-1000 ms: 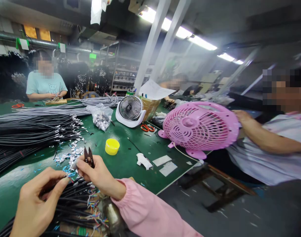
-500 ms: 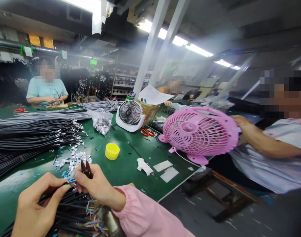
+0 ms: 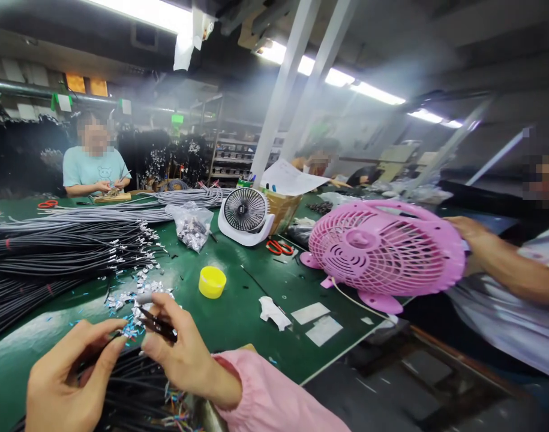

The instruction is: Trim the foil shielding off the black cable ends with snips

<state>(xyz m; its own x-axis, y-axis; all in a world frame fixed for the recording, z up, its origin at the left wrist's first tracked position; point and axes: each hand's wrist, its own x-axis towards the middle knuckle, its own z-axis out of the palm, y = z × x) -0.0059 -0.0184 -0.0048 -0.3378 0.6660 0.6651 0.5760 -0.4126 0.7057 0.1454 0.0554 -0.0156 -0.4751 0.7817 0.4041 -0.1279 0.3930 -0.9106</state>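
My left hand [image 3: 69, 375] pinches the end of a black cable [image 3: 117, 334] between thumb and fingertips; most of that cable is hidden by the hand. My right hand [image 3: 188, 351], in a pink sleeve, is closed around dark thread snips [image 3: 159, 327], whose blades point left toward the cable end. Beneath both hands lies a bundle of black cables [image 3: 134, 384] with coloured wires [image 3: 177, 402] showing at their ends. Blue and silver scraps [image 3: 134, 315] are scattered on the green table [image 3: 238, 324] just beyond my fingers.
A yellow tub [image 3: 212, 283], a bag of small parts [image 3: 193, 228], a white fan [image 3: 245, 213] and orange-handled scissors [image 3: 279, 247] stand or lie farther back. Black cables [image 3: 67, 246] stretch along the left. A co-worker's hand touches a pink fan [image 3: 386, 249] at right.
My right hand has drawn slightly away from my left, and the snips have swung from pointing up to pointing left. Coloured wires no longer show at my left fingertips. The view has shifted.
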